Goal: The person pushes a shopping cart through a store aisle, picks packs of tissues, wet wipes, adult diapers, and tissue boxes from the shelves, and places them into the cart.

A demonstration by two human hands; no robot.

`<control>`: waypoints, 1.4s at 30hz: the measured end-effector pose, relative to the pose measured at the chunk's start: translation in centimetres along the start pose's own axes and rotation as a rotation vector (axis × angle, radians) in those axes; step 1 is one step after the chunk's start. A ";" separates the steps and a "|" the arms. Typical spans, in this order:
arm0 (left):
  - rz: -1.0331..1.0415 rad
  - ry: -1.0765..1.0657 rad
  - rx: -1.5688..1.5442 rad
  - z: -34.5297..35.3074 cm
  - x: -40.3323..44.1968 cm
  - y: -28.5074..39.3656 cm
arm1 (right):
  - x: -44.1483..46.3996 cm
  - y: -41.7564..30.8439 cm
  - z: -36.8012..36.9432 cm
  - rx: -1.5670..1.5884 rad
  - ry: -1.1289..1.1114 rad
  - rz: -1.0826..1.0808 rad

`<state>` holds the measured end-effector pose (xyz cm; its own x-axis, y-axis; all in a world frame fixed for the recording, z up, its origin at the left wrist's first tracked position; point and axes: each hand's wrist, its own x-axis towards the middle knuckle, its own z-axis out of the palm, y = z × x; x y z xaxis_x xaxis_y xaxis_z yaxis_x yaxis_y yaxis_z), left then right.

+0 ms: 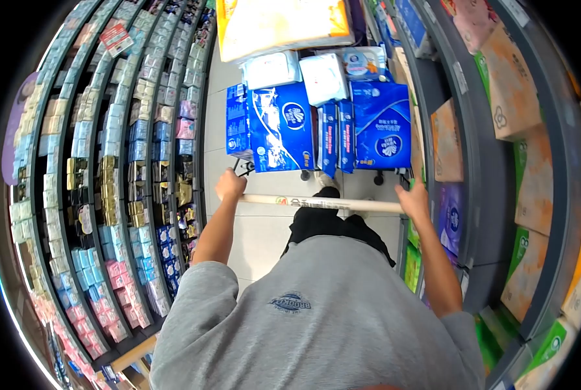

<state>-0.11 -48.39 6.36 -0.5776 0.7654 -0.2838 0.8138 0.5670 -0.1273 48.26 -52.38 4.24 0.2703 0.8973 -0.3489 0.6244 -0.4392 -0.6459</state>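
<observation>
A pale shopping cart handle (pixel 258 198) with printed characters runs across in front of my body. My left hand (pixel 230 184) is closed round its left end, and at the right end my right hand (pixel 414 197) grips it with the thumb toward the bar. Beyond the handle the cart is piled with goods. Blue tissue packs (pixel 280 130) lie on the left, another blue pack (pixel 381 123) on the right, and narrow blue packs (pixel 328 140) stand between them. White packs (pixel 323 78) rest on top. Farther forward sits a large orange-and-white package (pixel 284 26).
Tall shelves (pixel 95 195) with many small pastel, gold and blue packets line the left side. Close on the right, shelves (pixel 479 214) hold orange-and-green packages (pixel 524 182) and a purple pack (pixel 450 218). Light floor tiles (pixel 251 240) show beneath the handle.
</observation>
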 end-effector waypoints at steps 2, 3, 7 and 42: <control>-0.008 -0.001 -0.016 0.1 -0.3 0.0 | 0.2 0.4 0.2 0.008 0.009 -0.025; -0.013 0.000 -0.016 0.0 -0.5 0.1 | 0.1 0.3 0.0 0.001 -0.012 -0.021; -0.024 -0.021 -0.031 0.2 -0.7 0.1 | 0.3 0.2 -0.2 -0.023 -0.048 0.022; -0.056 -0.039 -0.064 1.1 -0.6 0.5 | 2.7 -0.3 -0.6 -0.050 -0.057 -0.037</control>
<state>0.69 -48.86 5.40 -0.6181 0.7202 -0.3153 0.7740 0.6276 -0.0837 49.28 -49.78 3.84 0.2053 0.9084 -0.3641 0.6692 -0.4018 -0.6251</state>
